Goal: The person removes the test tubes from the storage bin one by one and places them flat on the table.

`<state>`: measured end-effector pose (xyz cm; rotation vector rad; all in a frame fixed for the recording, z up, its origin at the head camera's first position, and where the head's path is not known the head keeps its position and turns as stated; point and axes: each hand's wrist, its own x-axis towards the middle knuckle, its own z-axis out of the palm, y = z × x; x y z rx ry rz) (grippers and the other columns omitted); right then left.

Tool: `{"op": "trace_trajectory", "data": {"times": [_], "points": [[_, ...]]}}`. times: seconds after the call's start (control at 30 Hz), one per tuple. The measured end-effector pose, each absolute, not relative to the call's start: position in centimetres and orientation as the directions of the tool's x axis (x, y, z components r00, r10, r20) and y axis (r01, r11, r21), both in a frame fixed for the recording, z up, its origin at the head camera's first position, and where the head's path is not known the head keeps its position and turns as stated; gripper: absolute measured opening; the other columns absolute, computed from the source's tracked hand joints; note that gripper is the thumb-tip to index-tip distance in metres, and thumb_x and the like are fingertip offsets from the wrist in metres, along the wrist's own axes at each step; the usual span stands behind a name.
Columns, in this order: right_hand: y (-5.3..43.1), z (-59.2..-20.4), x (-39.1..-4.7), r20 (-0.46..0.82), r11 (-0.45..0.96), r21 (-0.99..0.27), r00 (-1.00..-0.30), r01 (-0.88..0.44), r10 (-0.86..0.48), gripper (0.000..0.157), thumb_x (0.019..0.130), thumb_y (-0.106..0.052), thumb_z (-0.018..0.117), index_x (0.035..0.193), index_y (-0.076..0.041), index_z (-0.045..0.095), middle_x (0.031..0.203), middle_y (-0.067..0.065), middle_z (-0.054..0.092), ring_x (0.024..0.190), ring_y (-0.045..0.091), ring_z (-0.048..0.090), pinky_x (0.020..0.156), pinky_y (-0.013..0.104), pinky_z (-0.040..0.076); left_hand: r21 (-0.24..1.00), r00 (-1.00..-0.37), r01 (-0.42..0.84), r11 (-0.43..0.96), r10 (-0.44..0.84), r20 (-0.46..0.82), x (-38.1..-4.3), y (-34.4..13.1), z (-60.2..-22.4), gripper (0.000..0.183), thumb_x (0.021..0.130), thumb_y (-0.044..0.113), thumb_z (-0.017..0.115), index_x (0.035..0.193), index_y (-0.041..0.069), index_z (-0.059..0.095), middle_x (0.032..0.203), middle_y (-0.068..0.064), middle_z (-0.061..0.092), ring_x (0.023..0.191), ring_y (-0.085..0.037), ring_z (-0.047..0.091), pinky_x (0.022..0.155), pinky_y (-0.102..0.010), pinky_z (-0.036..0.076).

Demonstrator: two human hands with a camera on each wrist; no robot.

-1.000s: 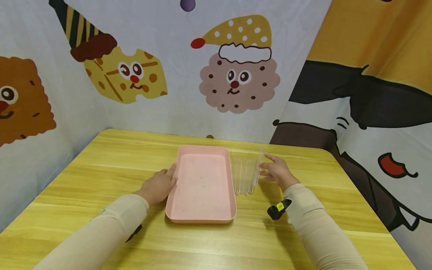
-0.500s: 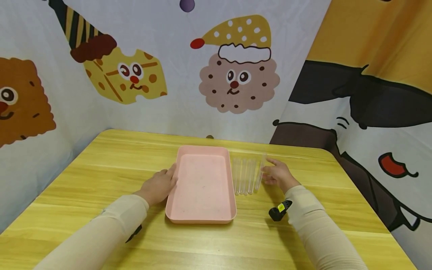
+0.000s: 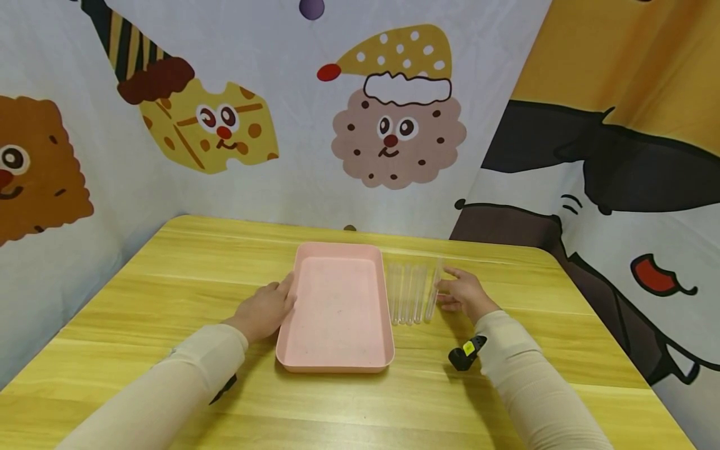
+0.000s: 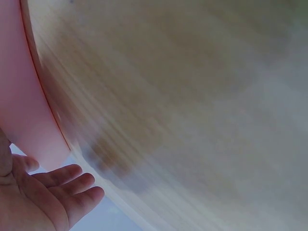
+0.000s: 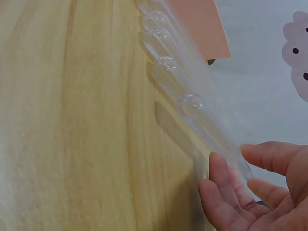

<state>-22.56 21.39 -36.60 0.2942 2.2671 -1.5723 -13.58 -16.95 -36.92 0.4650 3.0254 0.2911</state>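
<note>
In the head view a shallow pink tray (image 3: 337,359) lies on the wooden table, its long sides running away from me. My left hand (image 3: 261,310) rests against its left side, fingertips at the rim; in the left wrist view those fingers (image 4: 79,190) look extended and relaxed. Several clear test tubes (image 3: 406,294) lie side by side along the tray's right side, rounded ends towards me. At the right end of that row my right hand (image 3: 465,294) pinches another clear test tube (image 5: 209,120) between thumb and fingers, slightly slanted and low over the table.
A yellow wood-grain table (image 3: 337,412) carries everything. Behind it hangs a white cloth (image 3: 304,187) with cartoon prints. A black wrist device (image 3: 464,356) sticks out below the right sleeve.
My right hand has moved slightly right and lowered its test tube away from the row, so a small gap shows beside the others. The left hand and tray have stayed put.
</note>
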Motion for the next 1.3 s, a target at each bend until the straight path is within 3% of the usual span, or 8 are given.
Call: {"op": "trace_trajectory", "data": {"times": [0.3, 0.57, 0.8, 1.03, 1.3], "points": [[21.04, -36.82, -22.73, -0.424, 0.372, -0.846, -0.905, 0.382, -0.037, 0.067, 0.099, -0.008, 0.051, 0.155, -0.009, 0.016, 0.148, 0.026, 0.035, 0.082, 0.015, 0.066, 0.078, 0.040, 0.055, -0.026, -0.894, 0.448, 0.894, 0.448, 0.016, -13.62, -17.23, -37.01, 0.043, 0.100, 0.012, 0.051, 0.135, -0.012, 0.044, 0.137, -0.029, 0.044, 0.099, -0.048, 0.059, 0.077, -0.055, 0.054], [20.95, -37.13, -23.00, -0.452, 0.403, -0.823, -0.891, 0.401, -0.036, 0.068, 0.098, -0.009, 0.052, 0.155, -0.008, 0.015, 0.147, 0.027, 0.036, 0.092, 0.022, 0.066, 0.076, 0.039, 0.055, 0.311, -0.974, 0.174, 0.934, 0.210, -0.085, -13.59, -16.83, -36.91, 0.053, 0.105, 0.024, 0.037, 0.149, -0.004, 0.026, 0.128, -0.036, 0.050, 0.114, -0.049, 0.053, 0.090, -0.058, 0.048], [20.80, -37.01, -22.99, -0.466, 0.417, -0.811, -0.884, 0.411, -0.035, 0.067, 0.098, -0.008, 0.053, 0.155, -0.006, 0.016, 0.143, 0.027, 0.041, 0.088, 0.021, 0.065, 0.076, 0.038, 0.055, 0.243, -0.961, 0.244, 0.939, 0.267, -0.066, -13.42, -16.92, -36.84, 0.053, 0.104, 0.019, 0.041, 0.147, -0.008, 0.027, 0.125, -0.036, 0.050, 0.110, -0.050, 0.055, 0.087, -0.057, 0.050], [20.74, -36.77, -23.15, -0.477, 0.442, -0.798, -0.878, 0.411, -0.045, 0.067, 0.098, -0.008, 0.052, 0.155, -0.005, 0.016, 0.142, 0.027, 0.044, 0.080, 0.017, 0.065, 0.077, 0.039, 0.055, 0.265, -0.966, 0.222, 0.939, 0.249, -0.072, -13.56, -16.94, -36.92, 0.054, 0.104, 0.021, 0.039, 0.148, -0.007, 0.026, 0.127, -0.036, 0.050, 0.112, -0.049, 0.054, 0.089, -0.057, 0.049], [20.64, -36.69, -23.27, -0.477, 0.457, -0.793, -0.878, 0.403, -0.053, 0.067, 0.098, -0.008, 0.052, 0.154, -0.001, 0.015, 0.143, 0.031, 0.040, 0.080, 0.018, 0.066, 0.085, 0.046, 0.054, 0.064, -0.917, 0.397, 0.916, 0.398, -0.013, -13.62, -17.31, -37.12, 0.047, 0.102, 0.014, 0.047, 0.141, -0.011, 0.037, 0.137, -0.029, 0.044, 0.106, -0.049, 0.056, 0.083, -0.056, 0.052]]}}
